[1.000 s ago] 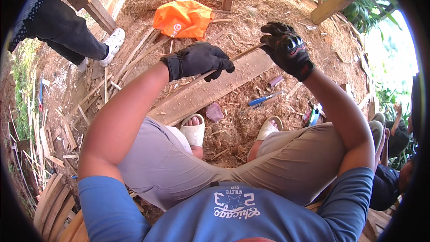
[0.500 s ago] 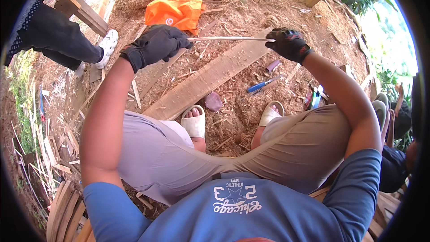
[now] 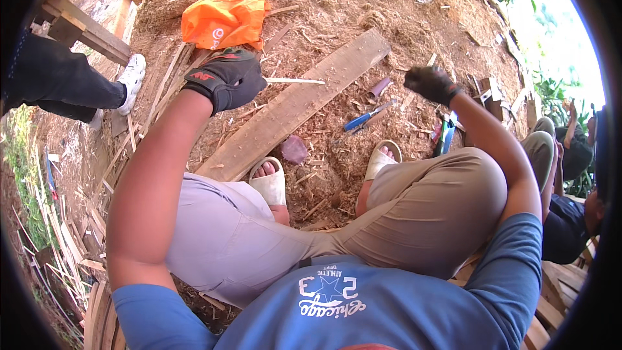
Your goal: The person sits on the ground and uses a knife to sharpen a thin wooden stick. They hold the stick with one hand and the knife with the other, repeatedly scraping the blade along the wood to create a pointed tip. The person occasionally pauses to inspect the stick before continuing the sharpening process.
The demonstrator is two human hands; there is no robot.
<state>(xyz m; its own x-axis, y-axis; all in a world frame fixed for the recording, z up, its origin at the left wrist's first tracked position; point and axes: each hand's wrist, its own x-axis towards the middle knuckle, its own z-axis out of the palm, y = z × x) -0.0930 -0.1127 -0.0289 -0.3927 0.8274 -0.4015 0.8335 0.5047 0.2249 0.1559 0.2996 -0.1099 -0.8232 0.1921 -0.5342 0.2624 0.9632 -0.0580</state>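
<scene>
Left of the board (image 3: 311,94), your left hand (image 3: 232,82) hides one end of the stick (image 3: 297,81), while right of the board your right hand (image 3: 431,85) is blurred, and you cannot tell whether its fingers hold anything. The rim cuts off the standing co-worker (image 3: 58,81) far left of the board, leaving you only legs and shoes, and your raised knee (image 3: 476,175) partly hides the other co-worker (image 3: 564,233) far right of it.

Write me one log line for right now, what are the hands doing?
left hand: holds stick | right hand: curled, apart from stick | nearby: board, orange bag
</scene>
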